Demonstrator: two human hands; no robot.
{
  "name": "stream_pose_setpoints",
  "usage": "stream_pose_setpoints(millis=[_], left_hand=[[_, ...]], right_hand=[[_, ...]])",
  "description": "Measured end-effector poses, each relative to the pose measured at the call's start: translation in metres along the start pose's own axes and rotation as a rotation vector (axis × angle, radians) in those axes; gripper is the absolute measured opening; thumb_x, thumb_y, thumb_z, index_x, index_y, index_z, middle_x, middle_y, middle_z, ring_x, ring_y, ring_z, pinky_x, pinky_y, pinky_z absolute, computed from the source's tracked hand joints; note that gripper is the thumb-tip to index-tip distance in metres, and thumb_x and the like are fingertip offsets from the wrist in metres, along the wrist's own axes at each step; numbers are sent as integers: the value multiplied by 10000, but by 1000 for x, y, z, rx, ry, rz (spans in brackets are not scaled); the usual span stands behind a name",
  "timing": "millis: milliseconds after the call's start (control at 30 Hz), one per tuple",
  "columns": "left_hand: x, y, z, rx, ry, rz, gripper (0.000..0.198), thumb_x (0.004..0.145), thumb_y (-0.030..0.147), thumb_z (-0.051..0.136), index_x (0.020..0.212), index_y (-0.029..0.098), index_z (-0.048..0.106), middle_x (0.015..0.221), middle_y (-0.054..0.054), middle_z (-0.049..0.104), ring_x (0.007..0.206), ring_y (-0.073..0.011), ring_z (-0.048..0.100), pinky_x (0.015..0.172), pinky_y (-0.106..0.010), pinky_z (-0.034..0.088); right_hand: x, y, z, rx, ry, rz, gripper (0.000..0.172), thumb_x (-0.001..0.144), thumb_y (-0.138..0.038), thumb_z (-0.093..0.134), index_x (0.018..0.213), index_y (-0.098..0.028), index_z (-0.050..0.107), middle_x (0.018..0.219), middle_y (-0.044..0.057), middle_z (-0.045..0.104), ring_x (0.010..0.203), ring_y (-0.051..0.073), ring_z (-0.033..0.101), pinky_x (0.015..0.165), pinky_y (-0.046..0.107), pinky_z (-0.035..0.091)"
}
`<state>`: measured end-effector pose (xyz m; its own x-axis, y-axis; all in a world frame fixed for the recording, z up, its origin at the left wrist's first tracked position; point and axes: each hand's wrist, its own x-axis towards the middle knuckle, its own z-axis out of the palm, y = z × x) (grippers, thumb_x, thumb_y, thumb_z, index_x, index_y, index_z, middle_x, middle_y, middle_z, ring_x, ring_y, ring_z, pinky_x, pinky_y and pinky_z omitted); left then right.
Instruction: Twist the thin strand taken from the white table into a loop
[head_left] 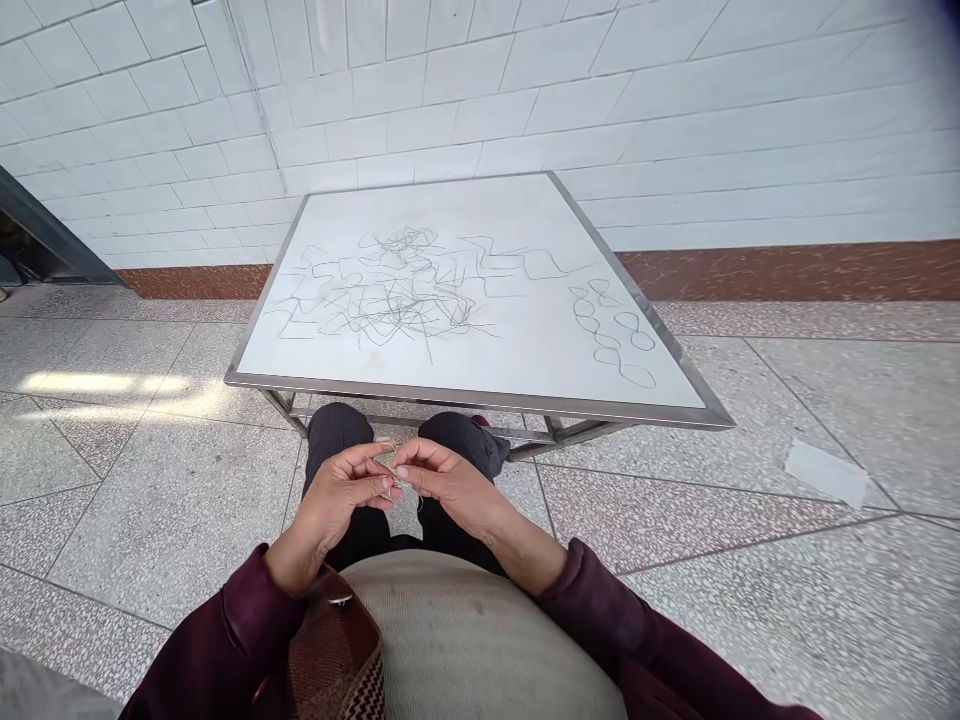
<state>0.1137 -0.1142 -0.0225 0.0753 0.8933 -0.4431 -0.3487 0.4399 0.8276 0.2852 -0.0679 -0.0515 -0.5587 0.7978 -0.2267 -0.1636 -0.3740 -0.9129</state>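
Observation:
Above my lap, in front of the table's near edge, my left hand and my right hand meet with their fingertips almost touching. Both are closed in a pinch on a thin wire, which loops between the fingers. Part of its length is hidden by the fingertips. On the white tabletop beyond lies a loose tangle of thin bent wires, some kinked and some curved. Over at the table's right side are several wires shaped into chains of rounded loops.
The low table has a grey metal frame and stands against a white tiled wall. My knees are at its near edge. A white scrap lies on the speckled floor at right. A brown patterned strap or bag rests against my front.

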Motion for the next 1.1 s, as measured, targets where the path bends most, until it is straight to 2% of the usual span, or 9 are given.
stream_pose_setpoints(millis=[233, 367, 467, 700, 900, 1000, 1100], left_hand=[[0, 1, 1, 10, -25, -24, 616, 603, 280, 890, 1169, 166, 677, 796, -29, 736, 709, -168, 714, 669, -281, 560], [-3, 1, 3, 38, 0, 15, 687, 625, 278, 874, 1254, 153, 628, 743, -1, 708, 713, -164, 706, 699, -292, 559], [-4, 2, 6, 49, 10, 35, 781, 629, 280, 865, 1336, 146, 562, 730, 10, 696, 715, -169, 704, 697, -293, 553], [-8, 0, 10, 91, -66, 21, 795, 684, 271, 820, 1395, 135, 492, 688, 11, 683, 709, -173, 691, 681, -292, 534], [-11, -1, 13, 20, -93, 1, 1033, 658, 247, 835, 1512, 102, 271, 736, -6, 703, 669, -175, 683, 671, -319, 533], [-12, -2, 15, 18, -87, 19, 1066, 674, 257, 825, 1528, 82, 212, 736, -2, 695, 674, -170, 681, 671, -311, 529], [-11, -4, 18, 32, -77, 31, 1031, 697, 265, 807, 1527, 85, 223, 735, 12, 682, 675, -158, 677, 682, -306, 526]], right_hand=[[1, 4, 0, 38, 2, 29, 276, 711, -430, 820, 782, -208, 671, 650, -47, 537, 555, 89, 348, 542, 242, 242], [1, 6, 0, 6, -11, 30, 281, 742, -434, 801, 818, -196, 671, 687, -38, 555, 587, 91, 387, 551, 229, 275], [2, 6, -2, 3, -32, -3, 290, 752, -422, 800, 919, -215, 685, 782, -24, 581, 639, 97, 442, 571, 224, 316], [9, 10, -9, 78, -207, -34, 478, 781, -538, 752, 1163, -263, 671, 859, -4, 567, 661, 110, 489, 589, 236, 382], [7, 15, -10, 120, -376, -41, 493, 857, -588, 647, 1196, -230, 639, 822, 8, 587, 655, 130, 545, 641, 274, 460], [7, 16, -9, 160, -397, -35, 474, 860, -596, 636, 1163, -231, 626, 831, 10, 586, 625, 123, 533, 630, 278, 471], [8, 17, -6, 185, -363, -29, 484, 841, -622, 642, 1119, -227, 615, 795, -4, 557, 573, 110, 493, 592, 272, 471]])
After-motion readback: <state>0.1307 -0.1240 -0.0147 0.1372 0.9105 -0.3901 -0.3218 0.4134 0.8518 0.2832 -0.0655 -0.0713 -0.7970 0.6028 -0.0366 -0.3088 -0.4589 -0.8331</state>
